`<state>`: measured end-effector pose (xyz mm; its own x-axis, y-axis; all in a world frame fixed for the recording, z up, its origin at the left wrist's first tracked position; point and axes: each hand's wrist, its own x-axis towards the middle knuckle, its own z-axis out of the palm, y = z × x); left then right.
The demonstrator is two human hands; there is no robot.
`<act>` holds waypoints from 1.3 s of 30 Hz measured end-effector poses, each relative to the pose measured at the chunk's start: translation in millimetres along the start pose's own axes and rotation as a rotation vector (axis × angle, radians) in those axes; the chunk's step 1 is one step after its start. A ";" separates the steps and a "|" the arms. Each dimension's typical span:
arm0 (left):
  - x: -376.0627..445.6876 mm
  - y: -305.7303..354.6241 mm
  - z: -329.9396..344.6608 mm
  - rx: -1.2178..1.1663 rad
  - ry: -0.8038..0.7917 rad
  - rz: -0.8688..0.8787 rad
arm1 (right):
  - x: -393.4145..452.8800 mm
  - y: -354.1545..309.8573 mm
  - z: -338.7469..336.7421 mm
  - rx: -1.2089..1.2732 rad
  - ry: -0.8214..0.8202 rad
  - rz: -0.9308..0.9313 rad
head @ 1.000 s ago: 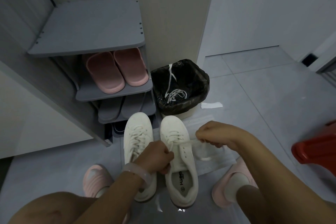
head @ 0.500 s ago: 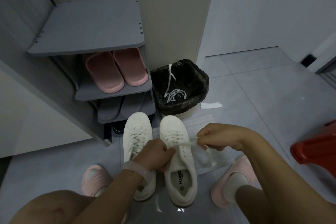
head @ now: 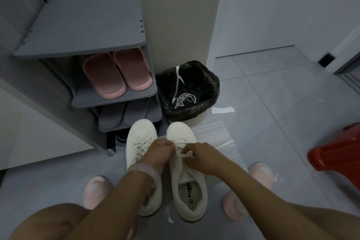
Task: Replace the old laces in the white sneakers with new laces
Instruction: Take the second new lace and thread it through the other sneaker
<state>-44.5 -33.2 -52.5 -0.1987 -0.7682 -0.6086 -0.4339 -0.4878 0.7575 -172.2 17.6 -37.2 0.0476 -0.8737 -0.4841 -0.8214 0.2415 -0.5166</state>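
Two white sneakers stand side by side on the floor, toes pointing away from me. The left sneaker (head: 139,138) is fully laced. The right sneaker (head: 185,187) has laces only over its front eyelets. My left hand (head: 159,154) and my right hand (head: 202,156) meet over the right sneaker's eyelets, each pinching part of a flat white lace (head: 186,155). Old white laces (head: 184,99) lie coiled in the black-lined bin (head: 210,87) behind the shoes.
A grey shoe rack (head: 83,25) with pink slippers (head: 116,74) stands at the left, close to the sneaker toes. A clear plastic wrapper (head: 216,134) and a white paper strip (head: 222,110) lie on the floor. A red stool (head: 337,154) sits at the right. My pink-shod feet flank the sneakers.
My right hand has moved left from beside the shoe to over its eyelets, bringing the stretched lace in. My left hand has shifted slightly forward on the right sneaker.
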 end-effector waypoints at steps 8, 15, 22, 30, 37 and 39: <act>3.1 8.9 -6.2 0.185 -0.104 -0.023 | 7.9 -0.8 11.7 0.064 0.073 0.044; -17.3 4.7 -9.0 0.443 -0.067 0.101 | 8.8 4.1 3.5 0.337 0.060 0.082; -15.2 1.8 -11.9 0.373 -0.190 -0.024 | -1.8 5.7 -25.3 0.399 -0.106 0.232; -16.8 2.9 -11.2 0.387 -0.175 0.006 | -12.4 10.8 -46.3 0.290 -0.227 0.216; -7.9 -2.9 -8.9 0.509 -0.020 0.196 | -15.6 15.1 -57.6 0.291 -0.241 0.117; -5.8 -4.8 -6.4 0.568 0.011 0.276 | -13.3 14.3 -53.5 0.273 -0.223 0.107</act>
<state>-35.7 -29.0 -51.1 -0.3623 -0.8403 -0.4033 -0.7673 0.0232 0.6409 -214.9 10.1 -0.4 0.1173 -0.7312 -0.6721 -0.6479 0.4566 -0.6098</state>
